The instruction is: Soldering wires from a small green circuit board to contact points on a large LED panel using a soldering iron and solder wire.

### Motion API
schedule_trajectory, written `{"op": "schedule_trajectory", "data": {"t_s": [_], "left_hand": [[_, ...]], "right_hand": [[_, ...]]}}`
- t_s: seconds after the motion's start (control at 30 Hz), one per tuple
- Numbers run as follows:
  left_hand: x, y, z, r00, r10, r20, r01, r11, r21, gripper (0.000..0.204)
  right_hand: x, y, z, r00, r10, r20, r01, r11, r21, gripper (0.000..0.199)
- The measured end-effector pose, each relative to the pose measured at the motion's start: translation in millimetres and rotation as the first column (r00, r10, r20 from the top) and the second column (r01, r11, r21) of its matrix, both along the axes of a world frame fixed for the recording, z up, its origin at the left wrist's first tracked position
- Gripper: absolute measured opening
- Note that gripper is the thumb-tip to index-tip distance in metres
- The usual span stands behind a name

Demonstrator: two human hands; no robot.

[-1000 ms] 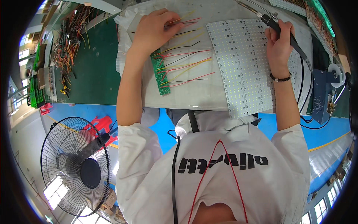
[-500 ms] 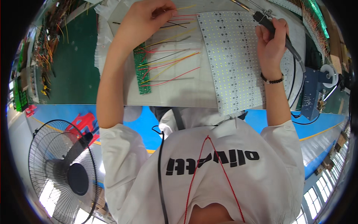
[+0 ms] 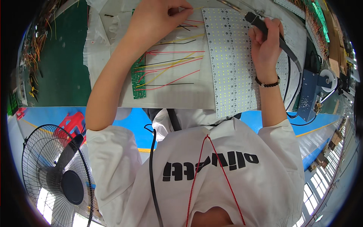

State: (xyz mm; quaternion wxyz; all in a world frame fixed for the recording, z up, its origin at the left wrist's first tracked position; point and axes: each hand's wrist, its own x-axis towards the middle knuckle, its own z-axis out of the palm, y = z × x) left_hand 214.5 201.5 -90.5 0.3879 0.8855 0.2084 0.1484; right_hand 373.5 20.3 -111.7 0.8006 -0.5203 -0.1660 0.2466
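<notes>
My left hand (image 3: 159,19) rests at the far end of a fan of red, yellow and black wires (image 3: 170,64), its fingertips pinched on a wire end beside the white LED panel (image 3: 230,64). The wires run back to a narrow green circuit board (image 3: 138,81) lying on the white bench sheet (image 3: 181,96). My right hand (image 3: 264,45) is closed around the black handle of a soldering iron (image 3: 261,20), whose metal tip points left over the panel's far edge. A bead bracelet circles that wrist.
A blue soldering stand with a solder reel (image 3: 315,89) sits right of the panel, the iron's cable looping to it. A green mat (image 3: 64,75) with loose wire bundles lies to the left. A black standing fan (image 3: 56,178) is at lower left, beside a red stool.
The view has shifted so the bench sits higher and nearer. My left hand has slid along the wires to their far ends. The right hand keeps the iron at the panel's top.
</notes>
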Motion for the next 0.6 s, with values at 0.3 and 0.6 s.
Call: {"op": "schedule_trajectory", "data": {"t_s": [0.3,0.6], "left_hand": [[3.2,-3.7,1.9,0.999,0.039,0.026,-0.038,0.999,-0.024,0.013],[4.2,-4.8,0.2,0.999,0.000,0.054,-0.005,0.995,0.102,0.013]], "right_hand": [[-7.3,-8.5,-3.9,0.985,0.007,0.172,0.003,0.998,-0.057,0.026],[-8.9,-8.2,-5.2,0.968,0.025,0.251,0.005,0.993,-0.120,0.024]]}}
